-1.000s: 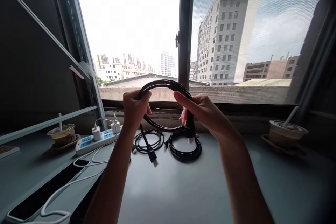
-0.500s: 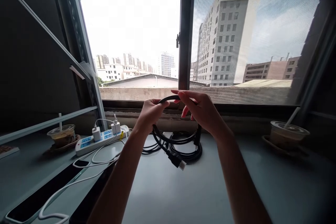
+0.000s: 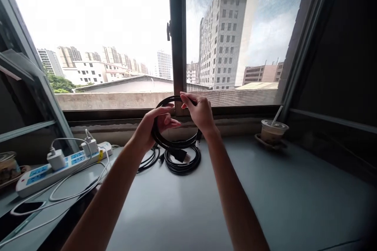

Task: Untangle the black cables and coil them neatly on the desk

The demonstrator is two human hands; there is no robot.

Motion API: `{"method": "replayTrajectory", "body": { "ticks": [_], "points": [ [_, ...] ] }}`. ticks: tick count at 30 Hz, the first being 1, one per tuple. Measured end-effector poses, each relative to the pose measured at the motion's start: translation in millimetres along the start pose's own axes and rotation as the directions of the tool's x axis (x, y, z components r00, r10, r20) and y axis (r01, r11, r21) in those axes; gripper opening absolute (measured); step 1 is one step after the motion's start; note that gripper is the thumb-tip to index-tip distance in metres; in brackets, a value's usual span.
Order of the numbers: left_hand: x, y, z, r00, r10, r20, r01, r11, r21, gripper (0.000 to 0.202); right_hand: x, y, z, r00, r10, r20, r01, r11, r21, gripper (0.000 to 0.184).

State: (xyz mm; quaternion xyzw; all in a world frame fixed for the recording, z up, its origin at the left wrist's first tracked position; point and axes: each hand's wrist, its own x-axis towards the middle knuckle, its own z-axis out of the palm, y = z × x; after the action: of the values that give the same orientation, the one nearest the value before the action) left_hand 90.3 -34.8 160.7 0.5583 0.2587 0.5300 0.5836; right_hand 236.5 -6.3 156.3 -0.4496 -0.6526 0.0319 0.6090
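A black cable, wound into a round coil, is held up over the table in front of the window. At the coil's left side is my left hand, the cable running through its grip while some of its fingers stretch out inside the loop. My right hand pinches the top of the coil between thumb and fingers. One plug with a flat metal tip, like an HDMI end, hangs below the loop; another metal-tipped end dangles under my right hand.
Behind the held coil lie another coiled black cable and a further black coil. Left stands a white power strip with chargers and white cords, near a phone. Drink cups stand right and far left.
The view has swung right. The cable's loop has become rounder and tighter, and its hanging plug has drawn up closer. My left fingers have spread inside the loop; my right hand now pinches its top.
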Motion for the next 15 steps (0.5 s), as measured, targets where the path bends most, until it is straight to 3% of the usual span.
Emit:
{"method": "replayTrajectory", "body": {
  "ticks": [2,4,6,9,15],
  "points": [
    [10.0,-11.9,-8.2,0.997,0.036,-0.069,-0.019,0.973,0.230,0.023,0.2,7.7,4.8,0.996,0.077,-0.040,-0.079,0.996,-0.050,0.037],
    [20.2,-23.7,-18.2,0.989,0.029,-0.144,0.046,0.871,0.489,0.022,0.2,16.5,9.1,0.985,0.159,-0.071,-0.165,0.981,-0.102,0.039],
    [29.1,-35.2,-28.0,0.983,-0.037,-0.182,0.148,0.750,0.645,0.025,0.6,27.9,13.4,0.972,0.233,-0.032,-0.235,0.961,-0.146,0.040],
    [38.9,-53.4,-39.9,0.970,-0.112,-0.214,0.238,0.596,0.767,0.030,1.3,49.1,21.0,0.948,0.301,0.100,-0.280,0.942,-0.183,0.035],
    [46.2,-95.3,-54.3,0.953,-0.094,-0.288,0.302,0.346,0.888,0.037,-8.9,91.1,40.5,0.879,0.378,0.289,-0.317,0.918,-0.237,0.028]
  ]
}}
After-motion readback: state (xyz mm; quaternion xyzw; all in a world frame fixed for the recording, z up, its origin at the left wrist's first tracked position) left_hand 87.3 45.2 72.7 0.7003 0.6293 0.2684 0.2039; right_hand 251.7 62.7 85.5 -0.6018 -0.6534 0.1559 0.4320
